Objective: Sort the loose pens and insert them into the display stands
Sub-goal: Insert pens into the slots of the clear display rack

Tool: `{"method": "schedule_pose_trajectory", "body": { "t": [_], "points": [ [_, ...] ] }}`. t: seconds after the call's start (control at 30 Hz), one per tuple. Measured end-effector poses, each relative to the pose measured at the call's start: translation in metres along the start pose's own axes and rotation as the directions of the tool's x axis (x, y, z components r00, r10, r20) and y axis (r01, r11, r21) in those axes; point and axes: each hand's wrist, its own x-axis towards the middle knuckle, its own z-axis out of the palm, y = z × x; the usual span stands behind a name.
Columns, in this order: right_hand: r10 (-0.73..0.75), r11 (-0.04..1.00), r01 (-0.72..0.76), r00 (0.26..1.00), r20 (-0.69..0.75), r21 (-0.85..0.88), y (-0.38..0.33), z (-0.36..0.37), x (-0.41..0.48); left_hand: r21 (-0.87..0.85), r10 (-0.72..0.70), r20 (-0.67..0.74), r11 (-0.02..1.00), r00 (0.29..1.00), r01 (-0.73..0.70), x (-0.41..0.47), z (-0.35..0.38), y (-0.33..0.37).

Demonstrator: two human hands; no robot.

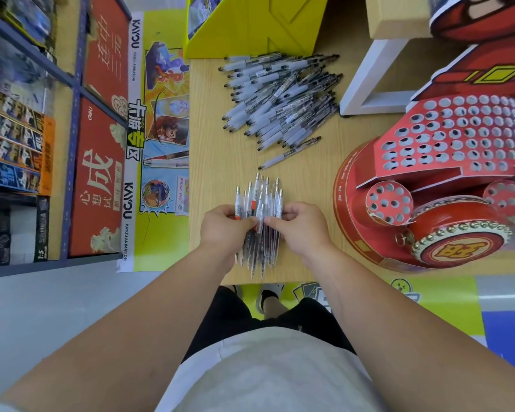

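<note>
Clear pen bundle, loose pen pile beyond, red holed stand right

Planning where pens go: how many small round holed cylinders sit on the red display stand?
2. One cylinder sits below the left end of the holed panel on the red display stand; the other cylinder is to its right, near the picture's edge. Others may be hidden.

Light wood table recorded; heap of loose pens piled toward far edge; single pen laid just beside it; bundle of clear pens near front edge; red display stand set at right; yellow box at far edge.
</note>
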Motion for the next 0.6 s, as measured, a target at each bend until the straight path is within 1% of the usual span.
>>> {"method": "schedule_pose_trajectory", "body": {
  "t": [0.17, 0.33, 0.43, 0.6],
  "points": [
    [0.018, 1.0, -0.018, 1.0, -0.017, -0.008, 0.0007, 0.002, 0.0011, 0.008, 0.016, 0.015, 1.0, 1.0, -0.016, -0.0008, 0.0007, -0.0003],
    [0.019, 1.0, -0.02, 0.998, -0.059, -0.02, 0.0043, 0.0047, 0.0011, 0.057, 0.024, 0.059, 0.998, 0.998, -0.027, 0.0012, -0.0036, -0.0016],
    [0.024, 1.0, -0.024, 1.0, -0.019, -0.02, 0.0032, 0.0045, 0.0035, 0.053, 0.024, 0.091, 0.998, 0.996, -0.029, 0.0011, -0.0069, -0.0011],
    [0.069, 0.997, -0.071, 0.996, 0.058, 0.033, 0.0007, 0.0022, 0.0084, -0.019, 0.004, 0.124, 1.0, 0.992, -0.001, 0.0009, -0.0079, -0.0012]
  ]
}}
